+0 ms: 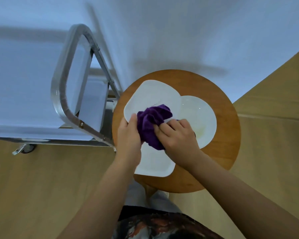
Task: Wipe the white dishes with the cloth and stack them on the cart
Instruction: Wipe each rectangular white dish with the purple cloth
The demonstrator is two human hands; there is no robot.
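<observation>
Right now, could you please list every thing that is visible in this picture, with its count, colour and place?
square white plate: one, white, held tilted above the table, being wiped
purple cloth: one, purple, bunched against the held plate
round white plate: one, white, on the table, right side
second square white plate: one, white, on the table, under the hands
round wooden table: one, brown, centre
metal cart: one, silver frame with white shelves, left of the table
wooden floor: light brown, below everything
left hand: grips the held plate's edge
right hand: presses the cloth
</observation>
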